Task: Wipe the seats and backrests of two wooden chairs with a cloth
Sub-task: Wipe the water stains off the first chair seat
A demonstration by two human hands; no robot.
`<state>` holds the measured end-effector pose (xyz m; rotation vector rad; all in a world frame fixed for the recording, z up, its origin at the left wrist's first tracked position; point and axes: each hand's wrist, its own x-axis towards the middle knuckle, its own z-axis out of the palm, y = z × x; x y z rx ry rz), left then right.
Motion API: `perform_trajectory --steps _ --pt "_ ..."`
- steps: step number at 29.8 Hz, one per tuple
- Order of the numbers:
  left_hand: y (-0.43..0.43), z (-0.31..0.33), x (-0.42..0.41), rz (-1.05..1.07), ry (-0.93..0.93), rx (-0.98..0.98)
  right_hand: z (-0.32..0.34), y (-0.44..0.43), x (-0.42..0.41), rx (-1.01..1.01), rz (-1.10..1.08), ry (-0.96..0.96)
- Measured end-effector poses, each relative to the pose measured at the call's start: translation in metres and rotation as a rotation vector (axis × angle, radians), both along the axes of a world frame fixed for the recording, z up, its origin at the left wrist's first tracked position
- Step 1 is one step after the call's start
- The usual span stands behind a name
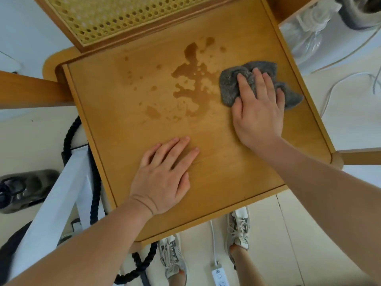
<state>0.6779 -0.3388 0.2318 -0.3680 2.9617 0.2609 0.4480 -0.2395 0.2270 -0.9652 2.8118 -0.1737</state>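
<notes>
I look straight down on a wooden chair seat (127, 124) with a woven cane backrest (115, 15) at the top. A dark wet patch (191, 83) with scattered droplets spreads over the middle and upper part of the seat. My right hand (258, 112) presses a crumpled grey cloth (231, 85) flat on the seat's right side, just right of the wet patch. My left hand (165, 176) rests flat on the seat's near part, fingers spread, holding nothing.
My two feet in light sneakers (239, 230) stand on the pale floor below the seat's front edge. A white power strip (218, 275) and cable lie between them. A dark rope (94, 182), a white frame (61, 199) and a dark shoe (22, 188) sit left. Clear glassware (309, 29) stands upper right.
</notes>
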Motion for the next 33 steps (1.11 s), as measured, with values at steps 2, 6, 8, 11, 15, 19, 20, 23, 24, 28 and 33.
perform_trajectory --steps 2,6,8,11,15,19,20,23,24,28,33 --pt "-0.001 0.003 -0.001 -0.002 -0.011 -0.001 0.002 0.009 0.018 -0.076 -0.039 0.007" --pt "0.003 0.000 0.007 0.004 -0.036 -0.004 0.001 0.064 0.108 -0.080 0.114 -0.036" --pt "0.003 0.001 0.007 0.011 -0.032 0.011 0.004 0.077 0.088 -0.056 0.295 -0.040" --pt "0.001 0.000 0.004 0.000 -0.013 0.014 0.002 0.042 0.007 0.029 0.267 0.019" --pt "0.000 -0.002 0.005 -0.001 -0.004 0.026 -0.003 -0.006 -0.021 -0.075 -0.109 0.005" --pt "-0.002 -0.001 0.006 0.000 -0.015 0.047 -0.006 0.030 0.081 -0.131 -0.104 0.026" --pt "-0.002 -0.002 0.006 0.001 -0.014 0.047 -0.005 0.040 0.107 -0.122 -0.061 0.012" --pt "-0.003 -0.003 0.007 0.002 0.001 0.060 0.001 0.068 0.110 -0.049 0.248 -0.004" --pt "-0.003 -0.003 0.007 0.004 0.010 0.073 0.002 0.080 0.090 -0.002 0.297 0.020" --pt "-0.002 -0.002 0.006 0.008 0.030 0.089 0.006 0.109 0.011 0.073 -0.165 0.044" --pt "-0.003 -0.001 0.006 0.004 -0.011 0.091 -0.003 0.061 0.092 -0.073 -0.331 0.009"
